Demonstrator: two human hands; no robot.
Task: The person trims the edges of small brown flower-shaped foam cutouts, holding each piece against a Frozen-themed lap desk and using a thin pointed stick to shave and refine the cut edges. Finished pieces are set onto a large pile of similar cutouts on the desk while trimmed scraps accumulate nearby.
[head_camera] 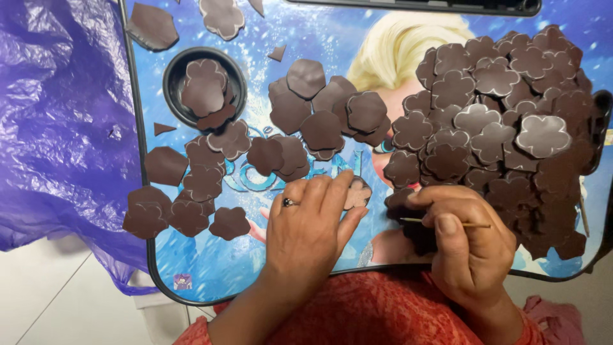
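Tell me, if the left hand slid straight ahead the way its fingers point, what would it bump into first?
The left hand already rests its fingertips on a brown flower-shaped foam cutout. Sliding on, up and rightward, it would probably meet the big heap of brown flower cutouts.

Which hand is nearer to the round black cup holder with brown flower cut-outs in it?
Left. The left hand lies below and to the right of the cup holder, pressing a cut-out on the tray. The right hand, holding a thin stick, is much farther right.
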